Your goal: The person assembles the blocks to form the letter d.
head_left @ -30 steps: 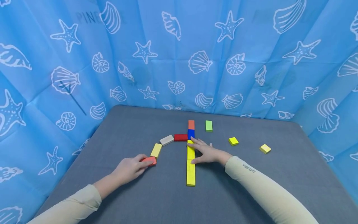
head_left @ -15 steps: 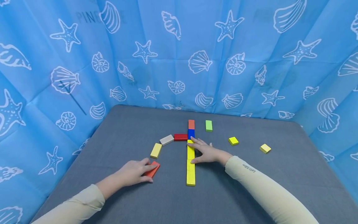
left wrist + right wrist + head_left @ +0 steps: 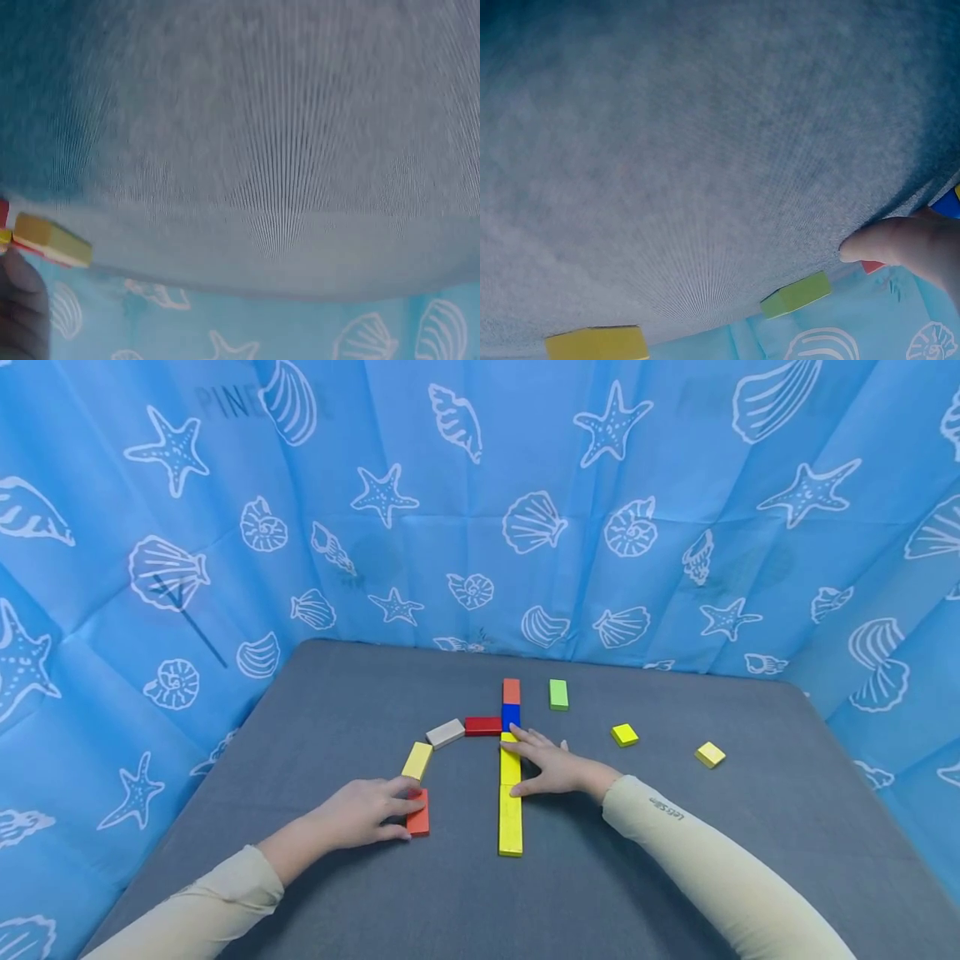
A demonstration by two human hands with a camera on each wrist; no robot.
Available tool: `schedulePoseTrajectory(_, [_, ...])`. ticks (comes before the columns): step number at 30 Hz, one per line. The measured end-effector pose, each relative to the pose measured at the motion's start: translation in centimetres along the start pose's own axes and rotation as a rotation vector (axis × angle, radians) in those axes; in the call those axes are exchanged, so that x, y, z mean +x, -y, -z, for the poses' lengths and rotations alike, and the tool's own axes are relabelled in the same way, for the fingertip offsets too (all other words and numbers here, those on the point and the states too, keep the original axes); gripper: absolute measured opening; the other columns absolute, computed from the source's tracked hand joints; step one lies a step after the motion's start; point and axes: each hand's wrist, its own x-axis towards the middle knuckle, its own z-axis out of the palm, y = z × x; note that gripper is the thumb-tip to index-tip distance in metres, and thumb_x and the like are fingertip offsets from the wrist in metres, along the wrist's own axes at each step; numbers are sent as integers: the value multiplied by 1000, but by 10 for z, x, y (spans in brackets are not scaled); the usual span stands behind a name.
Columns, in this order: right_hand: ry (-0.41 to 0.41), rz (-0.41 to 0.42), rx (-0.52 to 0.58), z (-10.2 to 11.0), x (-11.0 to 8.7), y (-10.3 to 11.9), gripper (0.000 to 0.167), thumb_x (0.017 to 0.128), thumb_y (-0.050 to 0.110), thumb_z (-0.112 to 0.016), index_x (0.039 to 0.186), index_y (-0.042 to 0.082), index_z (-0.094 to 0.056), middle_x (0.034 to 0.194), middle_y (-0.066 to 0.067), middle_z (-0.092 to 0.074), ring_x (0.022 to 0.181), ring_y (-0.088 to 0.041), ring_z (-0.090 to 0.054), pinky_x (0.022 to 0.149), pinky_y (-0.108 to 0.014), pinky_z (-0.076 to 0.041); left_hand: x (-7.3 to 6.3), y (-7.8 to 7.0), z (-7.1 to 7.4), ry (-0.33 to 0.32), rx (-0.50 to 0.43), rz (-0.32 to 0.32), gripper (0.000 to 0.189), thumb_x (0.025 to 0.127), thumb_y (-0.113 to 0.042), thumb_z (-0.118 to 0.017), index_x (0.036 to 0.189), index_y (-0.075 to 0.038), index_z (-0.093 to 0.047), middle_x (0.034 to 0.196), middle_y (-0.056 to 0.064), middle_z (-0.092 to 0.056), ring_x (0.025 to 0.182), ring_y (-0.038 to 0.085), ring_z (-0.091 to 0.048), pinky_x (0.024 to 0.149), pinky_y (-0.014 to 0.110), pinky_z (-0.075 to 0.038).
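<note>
Held in the curled fingers of the left hand (image 3: 363, 814), the near orange block (image 3: 420, 820), nearer than the pale yellow block (image 3: 417, 761), is best slid flat, with the bright yellow column (image 3: 511, 823) left undisturbed beneath the spread, empty fingers of the right hand (image 3: 557, 770).

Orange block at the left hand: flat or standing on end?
Flat: the head view shows the orange block with its broad face up and a thin near edge, the left hand touching it.
</note>
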Motion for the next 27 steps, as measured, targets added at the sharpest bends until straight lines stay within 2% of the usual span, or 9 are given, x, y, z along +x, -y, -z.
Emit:
schedulePoseTrajectory(2, [-1, -1, 0, 0, 0, 1, 84, 85, 47, -71, 154, 20, -31, 163, -6, -7, 147, -36, -3, 103, -73, 0, -1, 0, -3, -37, 21, -50, 42, 91, -38, -68, 126, -15, -68, 129, 6, -55, 90, 14, -64, 75, 30, -53])
schedulePoseTrajectory(4, [-1, 0, -3, 0, 0, 2, 84, 85, 47, -71, 154, 20, -31, 163, -6, -7, 147, -37, -3, 103, -73, 0, -2, -3, -7, -79, 53, -70, 40, 91, -37, -68, 123, -14, -70, 129, 7, -58, 82, 13, -66, 70, 28, -54])
schedulePoseTrajectory(9, [4, -5, -5, 0, -1, 2, 84, 85, 48, -70, 154, 20, -31, 163, -6, -7, 147, -36, -4, 103, -73, 0, -1, -11, -13, -195, 177, -31, 37, 86, -42, -72, 110, -14, -76, 116, 8, -66, 66, 10, -66, 57, 24, -52])
schedulePoseTrajectory(12, [6, -7, -2, 0, -1, 1, 85, 85, 48, -70, 154, 21, -30, 163, -6, -7, 147, -36, -4, 103, -73, 0, 0, -12, -13, -229, 226, -5, 35, 83, -43, -74, 104, -15, -78, 110, 7, -67, 63, 9, -65, 54, 24, -51])
schedulePoseTrajectory(16, [6, -9, -3, 0, 0, 0, 85, 85, 49, -70, 154, 21, -30, 163, -6, -7, 147, -35, -4, 103, -73, 0, 1, -11, -14, -233, 243, -18, 34, 82, -42, -76, 103, -15, -78, 110, 7, -67, 65, 10, -66, 55, 25, -51])
schedulePoseTrajectory(23, [5, -6, -7, 1, 2, 0, 85, 84, 49, -71, 154, 21, -31, 163, -6, -8, 147, -36, -5, 103, -73, 0, 0, -5, -12, -187, 182, -56, 34, 84, -37, -75, 108, -12, -77, 116, 9, -66, 66, 9, -65, 58, 23, -52])
schedulePoseTrajectory(27, [10, -12, -8, 1, 1, 0, 85, 85, 48, -71, 154, 21, -31, 163, -6, -7, 147, -36, -4, 103, -73, 0, 0, -2, -11, -189, 176, -71, 35, 85, -38, -74, 108, -12, -77, 117, 9, -67, 67, 9, -66, 58, 24, -52])
